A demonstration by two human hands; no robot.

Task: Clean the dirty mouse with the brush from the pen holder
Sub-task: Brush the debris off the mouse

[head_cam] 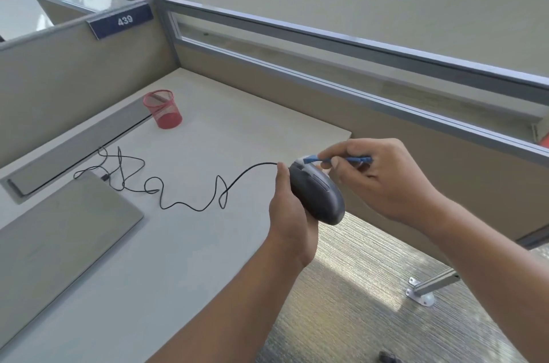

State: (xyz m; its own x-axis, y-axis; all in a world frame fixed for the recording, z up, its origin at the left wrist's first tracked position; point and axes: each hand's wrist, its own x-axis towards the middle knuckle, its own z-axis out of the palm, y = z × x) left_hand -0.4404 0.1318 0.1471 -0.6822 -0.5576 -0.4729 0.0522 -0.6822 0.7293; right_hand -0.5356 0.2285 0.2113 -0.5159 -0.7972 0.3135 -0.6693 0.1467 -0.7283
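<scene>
My left hand grips a dark grey wired mouse from its left side, holding it up past the desk's right edge. My right hand pinches a thin blue brush between thumb and fingers; its pale bristle tip touches the front end of the mouse. The mouse's black cable snakes left across the desk in loose loops. A red mesh pen holder stands at the back of the desk, far from both hands.
A closed grey laptop lies at the left of the white desk, beside a cable slot. Beige partition walls enclose the desk. Carpet and a metal floor bracket lie to the right.
</scene>
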